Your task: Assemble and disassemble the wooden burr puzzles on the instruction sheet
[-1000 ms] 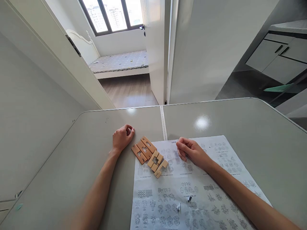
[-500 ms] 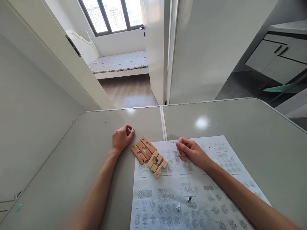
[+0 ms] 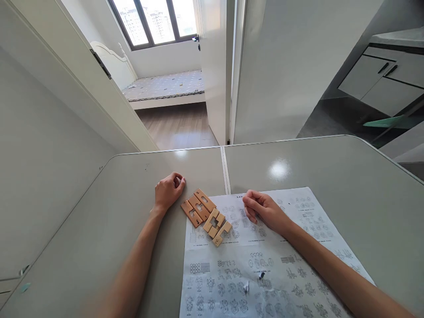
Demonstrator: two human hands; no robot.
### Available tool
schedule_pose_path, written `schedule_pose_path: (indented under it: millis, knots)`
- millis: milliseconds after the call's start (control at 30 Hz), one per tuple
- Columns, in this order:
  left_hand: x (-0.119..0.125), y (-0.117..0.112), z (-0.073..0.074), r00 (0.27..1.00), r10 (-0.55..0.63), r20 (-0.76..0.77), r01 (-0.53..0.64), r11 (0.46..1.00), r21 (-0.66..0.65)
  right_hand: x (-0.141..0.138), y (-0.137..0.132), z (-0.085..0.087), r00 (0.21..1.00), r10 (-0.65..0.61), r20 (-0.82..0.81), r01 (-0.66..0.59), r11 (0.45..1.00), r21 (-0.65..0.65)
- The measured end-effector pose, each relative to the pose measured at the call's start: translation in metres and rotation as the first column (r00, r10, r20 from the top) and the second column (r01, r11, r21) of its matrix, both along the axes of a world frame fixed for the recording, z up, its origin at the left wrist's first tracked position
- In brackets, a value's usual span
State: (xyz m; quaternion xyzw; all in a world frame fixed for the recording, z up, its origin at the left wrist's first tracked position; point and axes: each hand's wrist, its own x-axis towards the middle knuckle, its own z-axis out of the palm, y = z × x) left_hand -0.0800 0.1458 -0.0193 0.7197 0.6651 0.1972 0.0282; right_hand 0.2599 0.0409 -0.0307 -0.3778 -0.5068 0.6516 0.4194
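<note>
My left hand [image 3: 168, 191] rests on the table in a loose curl, thumb near the fingertips, holding nothing that shows. Just to its right lie flat reddish-brown wooden puzzle pieces [image 3: 192, 213] with cut-out slots and dark numbers, set side by side. Paler, notched wooden puzzle pieces [image 3: 215, 223] sit against them on the near side, around a small gap. Over the upper part of a printed instruction sheet [image 3: 238, 254] my right hand [image 3: 261, 207] lies with its fingers folded in, apart from the wooden pieces. No object is visible in it.
The grey-green table [image 3: 318, 163] has a pale seam [image 3: 225, 170] across its middle. Small dark and white scraps or holes [image 3: 261, 275] mark the sheet's lower part. Beyond the far edge stand a white door [image 3: 215, 66], a bed [image 3: 168, 84] and, right, white cabinets [image 3: 380, 75].
</note>
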Motion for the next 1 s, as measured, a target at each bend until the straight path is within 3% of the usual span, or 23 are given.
schedule_pose_path:
  millis: [1000]
  knots:
    - [-0.0017,0.0005,-0.002,1.0,-0.012,0.008,0.011,1.0,0.006,0.0005,0.0009,-0.002,1.0,0.001,0.001,-0.001,1.0,0.008]
